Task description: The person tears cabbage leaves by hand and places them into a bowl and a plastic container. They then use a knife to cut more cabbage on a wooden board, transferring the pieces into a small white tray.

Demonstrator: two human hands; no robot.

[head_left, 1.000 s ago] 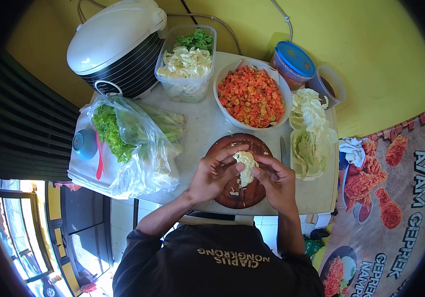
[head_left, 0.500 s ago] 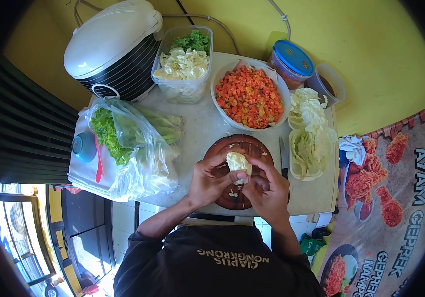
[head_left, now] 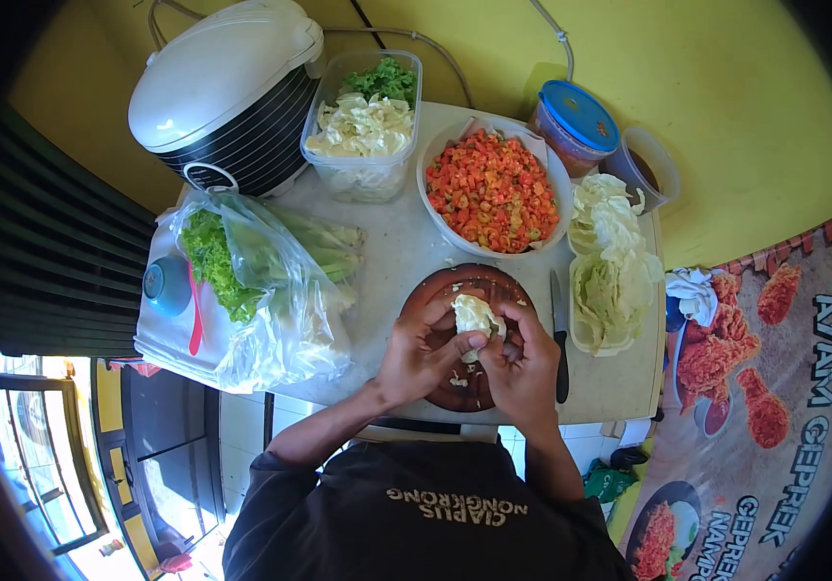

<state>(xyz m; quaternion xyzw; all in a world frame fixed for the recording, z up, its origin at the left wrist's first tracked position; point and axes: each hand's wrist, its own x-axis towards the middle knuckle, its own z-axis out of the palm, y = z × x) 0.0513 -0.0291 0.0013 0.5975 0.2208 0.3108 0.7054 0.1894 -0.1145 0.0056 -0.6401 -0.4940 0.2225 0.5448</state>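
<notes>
A small pale cabbage heart (head_left: pixel 474 315) is held up above the round wooden cutting board (head_left: pixel 435 385). My left hand (head_left: pixel 416 353) grips it from one side, thumb across its lower part. With thumb and fingers bent, my right hand (head_left: pixel 524 363) pinches the leaves at its other side. White scraps of cabbage lie on the board beneath. Just right of the board lies a knife (head_left: pixel 560 339) with a black handle. Beyond it, a white tray (head_left: pixel 614 346) carries loose cabbage leaves (head_left: pixel 609 281).
Behind the board stands a white bowl (head_left: pixel 435 218) of chopped red vegetables. A clear tub (head_left: pixel 363 184) holds cut cabbage and lettuce. At left are bagged lettuce (head_left: pixel 285 320), a blue bowl (head_left: pixel 166 286) and a rice cooker (head_left: pixel 232 97). A blue-lidded container (head_left: pixel 575 121) stands at the back right.
The cabbage heart has turned slightly, and its leaves look looser on the right. My right fingers have drawn closer to it. The view has shifted slightly.
</notes>
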